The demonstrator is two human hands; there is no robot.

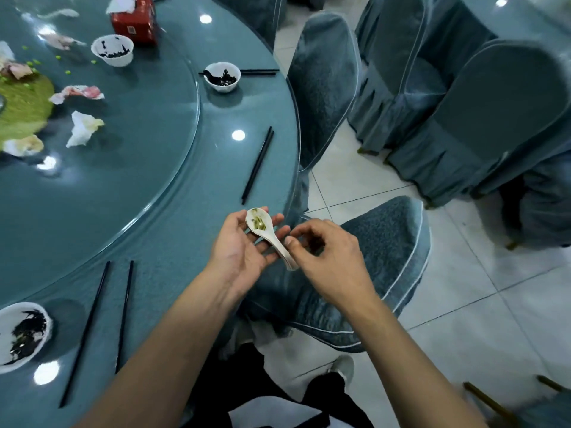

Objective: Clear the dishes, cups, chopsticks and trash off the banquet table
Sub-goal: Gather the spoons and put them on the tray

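Spoons (pixel 268 234), glossy white ceramic and nested in a small stack, lie across the upturned fingers of the left hand (pixel 244 245), just off the rim of the round table (pixel 154 211); the top bowl holds green scraps. That left hand is cupped loosely under them, palm up. The right hand (pixel 327 257) pinches the handle ends of the stack between thumb and curled fingers.

Nearest on the table, at its lower left edge, sits a white bowl (pixel 21 335) smeared with black residue, with 2 thin black chopsticks (pixel 102 325) splayed beside it. Farther along the rim, beyond the hands, a second pair of chopsticks (pixel 258 165) lies close together. Farther still, a small round bowl (pixel 222 77) holds a dark spoon and dark leftovers, another pair of sticks just behind it. On the raised glass turntable (pixel 123 134), crumpled tissues (pixel 83 128) lie scattered, with a third smeared bowl (pixel 112 50) and a red carton (pixel 134 21) beyond.
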